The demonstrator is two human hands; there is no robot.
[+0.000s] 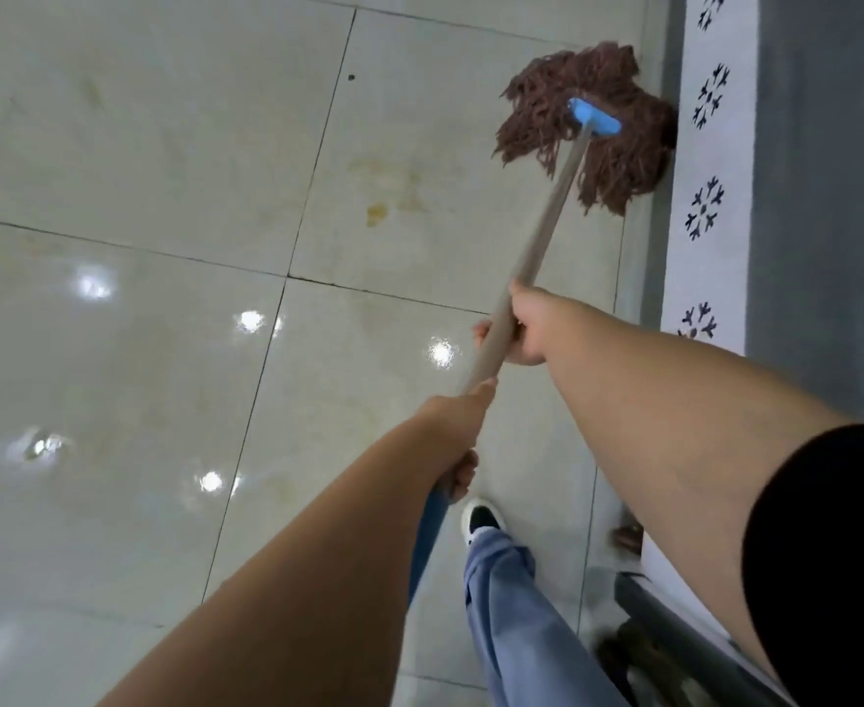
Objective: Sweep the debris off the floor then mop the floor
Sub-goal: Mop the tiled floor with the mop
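A mop with a brown string head [590,125] and a blue clamp [594,117] lies spread on the pale tiled floor [164,349], pressed against the base of the wall at the upper right. Its beige handle [547,232] runs down and left toward me. My right hand [527,326] grips the handle about halfway along. Lower on the handle, my left hand [458,431] grips it where a blue section [427,533] begins.
A wall with a white strip of dark snowflake patterns [708,145] and a grey panel [822,196] runs along the right. Yellowish stains [376,214] mark the tile left of the mop. My leg in blue trousers and a white shoe [481,520] stands below. Dark objects [639,655] sit at the lower right.
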